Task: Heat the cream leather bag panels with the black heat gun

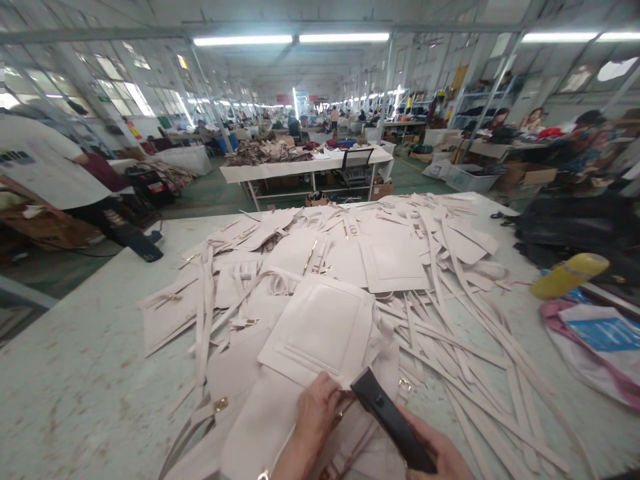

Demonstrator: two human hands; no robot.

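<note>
The black tool (393, 417) lies slantwise, its long axis running from the right hand (435, 447) up and leftward, so that its blunt head meets the view of the lower right corner of the beige panel (320, 327); whether the two touch cannot be told. The right hand is wrapped around the tool's lower end. The left hand (317, 407) is nearer the panel, its bunched fingers at the lower edge, just left of the tool's head; their tips are hidden, so what they pinch, if anything, cannot be told. The panel lies straight beyond the left hand, tilted across a heap of beige pieces (240, 367) on the pale table (75, 400).
</note>
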